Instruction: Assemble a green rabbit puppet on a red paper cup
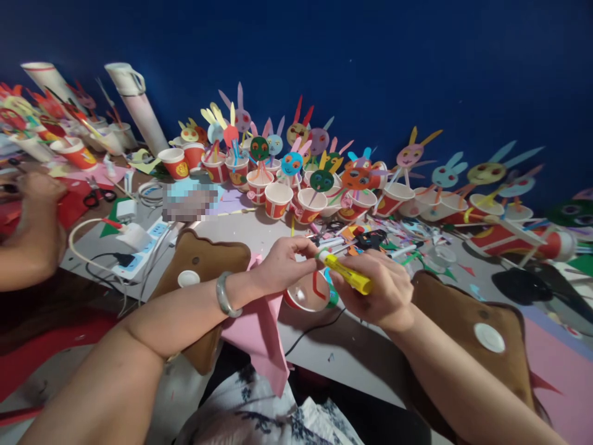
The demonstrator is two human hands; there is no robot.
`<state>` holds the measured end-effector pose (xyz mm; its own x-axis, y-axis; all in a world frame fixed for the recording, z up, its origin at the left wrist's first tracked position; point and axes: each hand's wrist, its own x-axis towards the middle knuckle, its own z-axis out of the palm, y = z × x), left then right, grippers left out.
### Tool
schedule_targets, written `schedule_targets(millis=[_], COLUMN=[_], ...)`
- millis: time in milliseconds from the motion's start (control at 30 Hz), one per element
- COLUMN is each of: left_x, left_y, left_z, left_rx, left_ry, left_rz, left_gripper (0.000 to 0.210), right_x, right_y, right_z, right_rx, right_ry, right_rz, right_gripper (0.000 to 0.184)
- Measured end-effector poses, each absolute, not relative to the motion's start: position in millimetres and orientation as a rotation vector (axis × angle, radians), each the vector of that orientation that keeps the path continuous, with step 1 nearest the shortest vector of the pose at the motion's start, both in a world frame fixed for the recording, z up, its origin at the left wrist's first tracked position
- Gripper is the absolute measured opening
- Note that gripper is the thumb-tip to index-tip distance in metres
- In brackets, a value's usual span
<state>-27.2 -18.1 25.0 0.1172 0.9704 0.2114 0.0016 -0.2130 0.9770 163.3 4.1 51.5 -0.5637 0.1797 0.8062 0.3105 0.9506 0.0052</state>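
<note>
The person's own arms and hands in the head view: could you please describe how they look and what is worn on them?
The left arm and right arm show no sleeves, and neither the left hand nor the right hand wears a glove. A smooth, rounded, grey-green bangle circles the left wrist.

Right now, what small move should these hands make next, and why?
Perhaps draw the left hand slightly away from the pale end of the yellow tube: the right hand grips the tube's body, while the left fingers crowd that end, making it hard to see.
</note>
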Motion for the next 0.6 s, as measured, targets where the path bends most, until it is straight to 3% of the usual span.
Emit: schedule_targets(millis=[167,400,600], left_x=[-27.1,-23.6,-26.5], left_y=[-18.1,-20.8,-18.5], left_z=[22.7,23.0,23.9], left_rx=[1.504,1.453,1.474], left_ry=[1.064,1.124,1.085], left_rz=[1.293,1.292,1.297], left_gripper=[0.022,0.017,0.019], right_x=[157.9,166.7,166.2], right_y=[15.0,18.0,3.2], right_z=[42.8,36.7,44.7], right_rx=[-0.382,-0.775,-0.482], right_ry=[-2.211,-1.889,-2.044], right_rz=[-0.248,-0.248,-0.151], right_gripper=[0.023,0.018,0.016])
